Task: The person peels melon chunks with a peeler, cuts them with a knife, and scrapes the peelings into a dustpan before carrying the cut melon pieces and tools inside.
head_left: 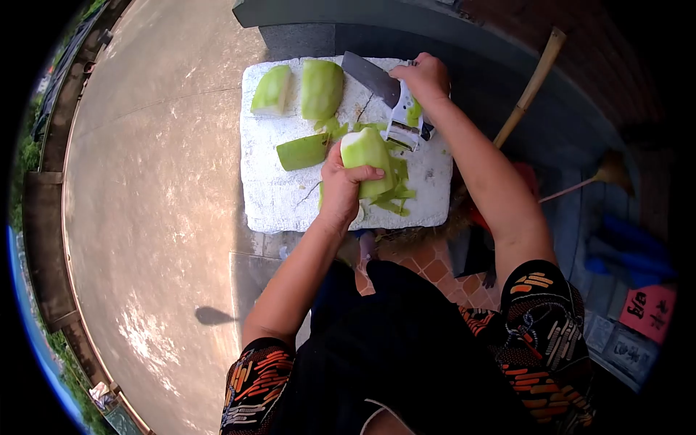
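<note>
My left hand (344, 181) is wrapped round a peeled, pale green gourd piece (367, 159) above the white foam block (261, 196). At the block's far right corner, my right hand (426, 78) is curled at the upper end of a white peeler (406, 119), whose blade end points toward me. A cleaver (370, 76) with a dark blade lies beside the peeler, its handle hidden. Two pale gourd pieces (322, 88) (272, 90) rest at the far left of the block. A darker green gourd piece (302, 151) lies left of my left hand. Green peelings (395, 192) are scattered around the held piece.
Sunlit concrete (159, 181) spreads out on the left. A grey wall ledge (348, 22) runs behind the block. To the right are a bamboo pole (529, 87), a blue cloth (631, 250) and a red sign (647, 312). Reddish tiles (428, 264) lie below.
</note>
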`<move>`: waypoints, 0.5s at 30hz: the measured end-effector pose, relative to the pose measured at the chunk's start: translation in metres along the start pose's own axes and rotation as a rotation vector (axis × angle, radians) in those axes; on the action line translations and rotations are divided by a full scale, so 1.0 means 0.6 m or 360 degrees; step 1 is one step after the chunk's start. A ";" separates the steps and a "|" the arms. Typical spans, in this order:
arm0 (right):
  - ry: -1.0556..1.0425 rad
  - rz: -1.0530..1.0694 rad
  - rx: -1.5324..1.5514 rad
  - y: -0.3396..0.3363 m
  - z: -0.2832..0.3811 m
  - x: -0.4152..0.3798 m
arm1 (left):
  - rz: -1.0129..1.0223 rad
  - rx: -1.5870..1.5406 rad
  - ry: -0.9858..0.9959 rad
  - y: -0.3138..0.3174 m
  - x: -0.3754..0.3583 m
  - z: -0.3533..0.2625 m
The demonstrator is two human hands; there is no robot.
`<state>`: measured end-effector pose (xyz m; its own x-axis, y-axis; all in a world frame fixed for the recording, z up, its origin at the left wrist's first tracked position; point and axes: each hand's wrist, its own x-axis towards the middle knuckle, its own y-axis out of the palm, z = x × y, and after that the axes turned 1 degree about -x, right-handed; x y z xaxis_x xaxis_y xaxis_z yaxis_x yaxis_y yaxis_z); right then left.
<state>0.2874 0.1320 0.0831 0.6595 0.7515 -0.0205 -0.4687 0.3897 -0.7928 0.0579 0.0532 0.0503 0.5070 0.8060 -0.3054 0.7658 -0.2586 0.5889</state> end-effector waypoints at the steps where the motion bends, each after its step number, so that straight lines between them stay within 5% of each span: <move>1: 0.0024 0.0024 0.0089 0.005 -0.014 0.006 | 0.0023 0.0000 0.0053 0.003 0.028 0.002; 6: 0.0117 0.0100 0.0322 0.031 -0.064 -0.021 | -0.0012 0.0388 0.0321 0.019 0.118 -0.039; 8: 0.0155 0.0213 0.0244 0.039 -0.068 -0.042 | -0.0177 0.1493 0.0885 -0.004 0.094 -0.065; 12: 0.0172 0.0224 0.0422 0.070 -0.084 -0.062 | -0.0683 0.2314 0.1298 -0.075 0.032 -0.103; 15: 0.0138 0.0158 0.0412 0.066 -0.078 -0.066 | -0.0605 0.2357 0.0697 -0.140 0.044 -0.090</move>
<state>0.2703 0.0925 0.0240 0.6455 0.7487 -0.1510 -0.6604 0.4479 -0.6027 -0.0143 0.1251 0.0333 0.2568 0.9583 0.1251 0.6395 -0.0714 -0.7654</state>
